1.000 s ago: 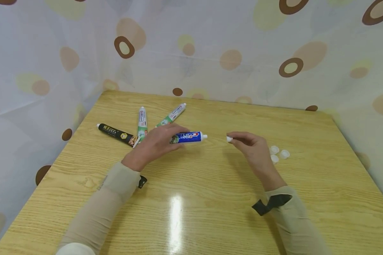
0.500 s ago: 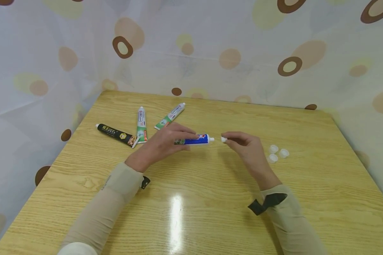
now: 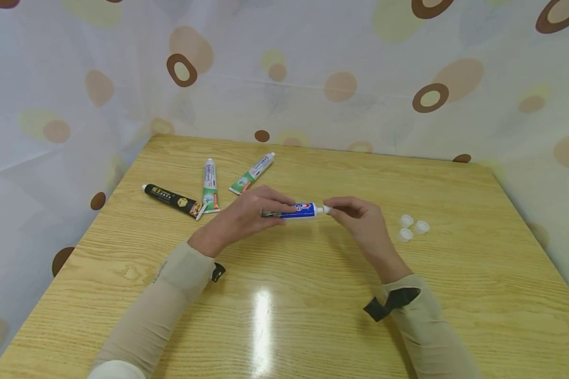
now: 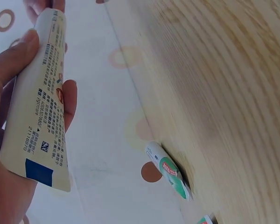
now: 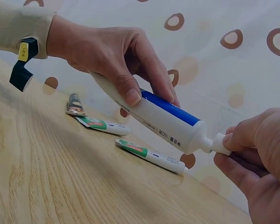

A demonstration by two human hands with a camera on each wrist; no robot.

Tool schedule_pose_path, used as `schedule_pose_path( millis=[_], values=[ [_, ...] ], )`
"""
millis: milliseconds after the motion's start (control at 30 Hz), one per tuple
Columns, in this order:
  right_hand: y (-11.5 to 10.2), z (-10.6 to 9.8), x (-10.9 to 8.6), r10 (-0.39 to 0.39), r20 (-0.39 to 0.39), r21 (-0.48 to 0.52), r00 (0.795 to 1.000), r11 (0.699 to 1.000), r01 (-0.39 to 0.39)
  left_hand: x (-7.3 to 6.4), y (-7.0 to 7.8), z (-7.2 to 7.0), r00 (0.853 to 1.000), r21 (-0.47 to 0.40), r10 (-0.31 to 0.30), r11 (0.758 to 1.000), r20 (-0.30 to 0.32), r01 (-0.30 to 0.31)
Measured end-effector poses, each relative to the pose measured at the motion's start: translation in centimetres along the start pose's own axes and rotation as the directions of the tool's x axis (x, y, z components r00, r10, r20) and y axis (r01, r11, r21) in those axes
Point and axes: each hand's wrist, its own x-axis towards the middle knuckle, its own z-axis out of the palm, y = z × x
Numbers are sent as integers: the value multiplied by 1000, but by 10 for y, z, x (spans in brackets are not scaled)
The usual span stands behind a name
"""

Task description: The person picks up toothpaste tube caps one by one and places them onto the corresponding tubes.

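Observation:
My left hand [image 3: 246, 213] grips a blue and white toothpaste tube [image 3: 303, 210] above the table, its nozzle pointing right. The left wrist view shows the tube's printed white back [image 4: 42, 102] between thumb and fingers. My right hand [image 3: 362, 221] pinches a small white cap [image 5: 221, 143] between thumb and fingertips. In the right wrist view the cap meets the end of the tube's nozzle [image 5: 206, 144], in line with it. The tube's tail is hidden under my left palm in the head view.
A black toothpaste tube [image 3: 173, 201] and two green and white tubes [image 3: 211, 184] [image 3: 252, 173] lie at the table's back left. Three white caps [image 3: 406, 235] [image 3: 422, 227] [image 3: 406, 221] rest to the right of my right hand. A patterned curtain [image 3: 313, 79] stands behind the table.
My left hand has carried the tube to the right, and my right hand has brought the cap left. The gap between nozzle and cap has closed.

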Motion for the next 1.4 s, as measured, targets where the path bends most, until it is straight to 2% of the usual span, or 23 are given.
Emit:
schedule_pose_path(
  millis=[233, 533, 800, 1000, 1200, 1400],
  values=[
    [0, 1, -1, -9, 4, -11, 1000, 1000, 9, 1, -1, 1, 998, -3, 44, 999, -33, -44],
    [-1, 2, -2, 6, 15, -27, 1000, 1000, -5, -1, 0, 0, 997, -23, 46, 999, -66, -47],
    [-3, 0, -1, 44, 17, -115, 999, 992, -41, 0, 0, -1, 996, -5, 64, 998, -57, -65],
    [-4, -1, 0, 30, 35, -130, 999, 991, -25, 0, -1, -1, 997, -38, 54, 998, -57, -57],
    [-4, 0, -1, -9, 27, -97, 1000, 995, 11, 0, 0, 0, 997, -55, 43, 997, -61, -46],
    [-5, 0, -3, -3, 30, -142, 1000, 990, 8, 1, 1, -1, 998, -46, 27, 999, -55, -30]
  ],
)
